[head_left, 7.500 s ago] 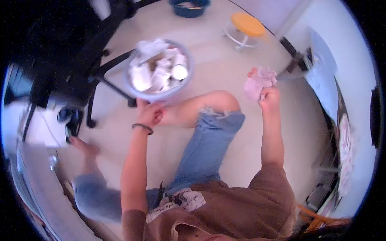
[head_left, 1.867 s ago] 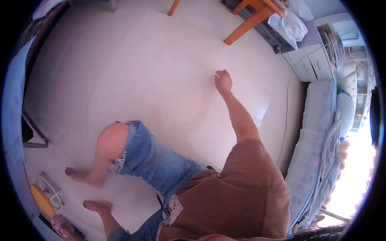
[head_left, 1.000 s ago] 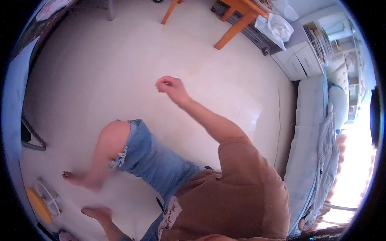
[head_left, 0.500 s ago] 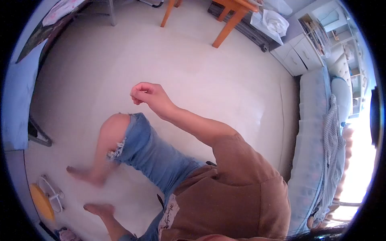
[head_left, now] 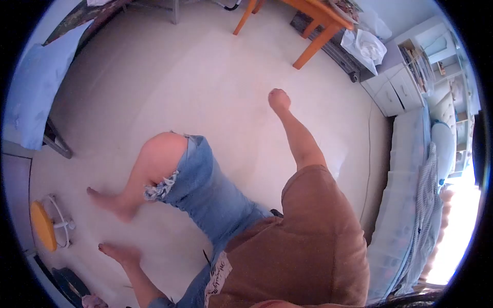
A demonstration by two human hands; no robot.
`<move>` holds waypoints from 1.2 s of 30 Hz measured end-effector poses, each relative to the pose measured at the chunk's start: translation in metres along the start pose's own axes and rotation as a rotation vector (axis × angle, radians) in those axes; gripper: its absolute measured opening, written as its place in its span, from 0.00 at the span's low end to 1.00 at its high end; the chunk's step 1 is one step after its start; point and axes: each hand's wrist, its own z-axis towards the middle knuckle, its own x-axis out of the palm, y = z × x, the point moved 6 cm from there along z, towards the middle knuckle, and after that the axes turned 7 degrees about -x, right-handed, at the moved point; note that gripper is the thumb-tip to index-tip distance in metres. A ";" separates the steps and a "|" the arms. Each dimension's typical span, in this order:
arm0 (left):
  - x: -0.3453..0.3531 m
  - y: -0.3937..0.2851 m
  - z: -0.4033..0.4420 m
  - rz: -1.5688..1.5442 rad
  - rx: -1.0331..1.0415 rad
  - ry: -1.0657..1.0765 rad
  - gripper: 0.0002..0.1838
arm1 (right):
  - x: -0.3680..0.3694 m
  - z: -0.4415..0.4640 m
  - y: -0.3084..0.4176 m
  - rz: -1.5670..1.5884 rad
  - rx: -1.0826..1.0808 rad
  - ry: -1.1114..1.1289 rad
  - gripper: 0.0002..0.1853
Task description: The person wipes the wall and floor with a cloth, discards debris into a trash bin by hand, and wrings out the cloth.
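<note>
My right hand (head_left: 279,98) is raised above the pale floor (head_left: 221,87) at the end of a bent, bare arm. Its fingers are curled into a fist, and nothing shows in it. No thing touches this hand; the orange wooden table (head_left: 322,15) is the nearest furniture, farther back. My left hand lies outside the view. Below are my brown short-sleeved shirt (head_left: 303,246) and frayed denim shorts (head_left: 205,179), with one knee bent and both feet bare.
A bed with a pale blue skirt (head_left: 405,179) runs along the right. White drawers (head_left: 395,95) and a white plastic bag (head_left: 370,49) stand at the back right. A yellow-seated stool (head_left: 42,226) is at the lower left, below a blue cloth (head_left: 43,87).
My right hand has swung away to the right, from above the knee toward the table side, staying curled. The camera view has shifted a little, and my feet have moved slightly.
</note>
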 end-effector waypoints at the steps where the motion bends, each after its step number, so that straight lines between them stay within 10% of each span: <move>1: 0.000 0.000 0.002 0.032 0.020 -0.008 0.44 | 0.007 0.008 -0.007 -0.051 -0.058 0.013 0.10; 7: -0.032 -0.019 -0.001 0.593 0.376 -0.024 0.45 | 0.035 0.020 0.024 -0.240 -0.593 -0.021 0.07; 12: 0.027 -0.023 -0.047 0.423 0.126 0.026 0.48 | 0.033 0.020 0.058 -0.482 -0.884 0.126 0.07; 15: -0.050 -0.022 0.007 1.091 0.411 -0.001 0.48 | 0.033 0.018 0.064 -0.540 -0.900 0.145 0.07; 26: 0.041 -0.025 -0.050 -0.108 -0.153 0.065 0.40 | -0.018 0.066 -0.021 0.361 -0.153 -0.005 0.10; 36: 0.008 -0.022 -0.022 0.080 -0.024 -0.051 0.43 | -0.100 0.051 0.054 1.156 -0.114 0.175 0.06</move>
